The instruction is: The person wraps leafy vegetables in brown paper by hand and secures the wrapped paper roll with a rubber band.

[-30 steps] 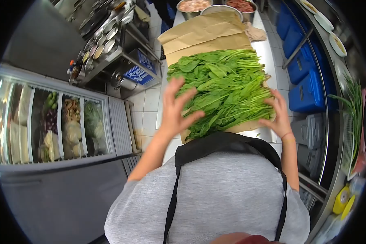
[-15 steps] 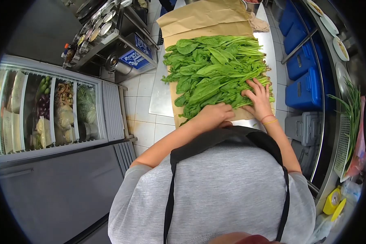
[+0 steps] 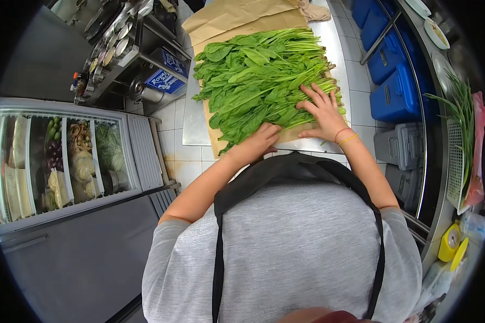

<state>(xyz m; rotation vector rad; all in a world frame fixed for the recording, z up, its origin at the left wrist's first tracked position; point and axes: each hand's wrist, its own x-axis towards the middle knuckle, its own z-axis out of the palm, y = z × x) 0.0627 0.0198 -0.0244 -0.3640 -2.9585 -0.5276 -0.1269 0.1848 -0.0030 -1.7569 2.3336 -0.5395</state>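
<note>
A wide layer of leafy greens [image 3: 248, 81], like spinach, lies on brown paper [image 3: 237, 20] over a metal table [image 3: 195, 121]. The leaves point left and the stems point right. My right hand [image 3: 322, 114] rests on the stem side near the front edge, fingers spread over the stalks and thumb stretched out toward the left. At the near edge of the leaves is my left hand [image 3: 260, 141], its fingers curled down and close together. Whatever its fingertips pinch, leaf or paper, is hidden under the hand.
To the left stands a glass-topped fridge [image 3: 64, 161] with vegetables inside. Blue bins [image 3: 396, 94] and grey boxes [image 3: 399, 145] sit beneath the right counter. On that counter are a basket [image 3: 455, 161] of long green stalks and a yellow scale [image 3: 449, 242]. A cloth [image 3: 313, 11] lies at the table's far end.
The view has shifted, so the table appears farther up and left. My left hand has slid a little left along the near edge of the greens. My right hand's fingers have spread wider.
</note>
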